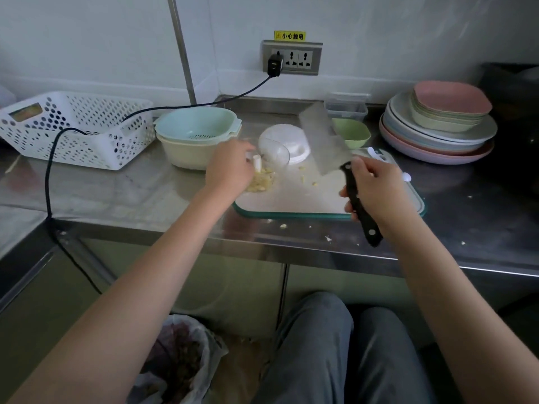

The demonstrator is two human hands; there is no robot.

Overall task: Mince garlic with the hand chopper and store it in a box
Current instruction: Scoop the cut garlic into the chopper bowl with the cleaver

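Our right hand (376,188) grips the cleaver (323,138) raised over the board (291,199), left hand (230,167) closed on the chopper cup (274,154) beside the garlic (261,183); risk: blade nicks fingers, garlic scatters.

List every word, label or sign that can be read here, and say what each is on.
"小心触电": black characters on the yellow sticker, stuck to the wall just above the socket panel.
The label on the white basket: too blurred to read.
No other text shows on the dishes, cleaver, chopper or box.
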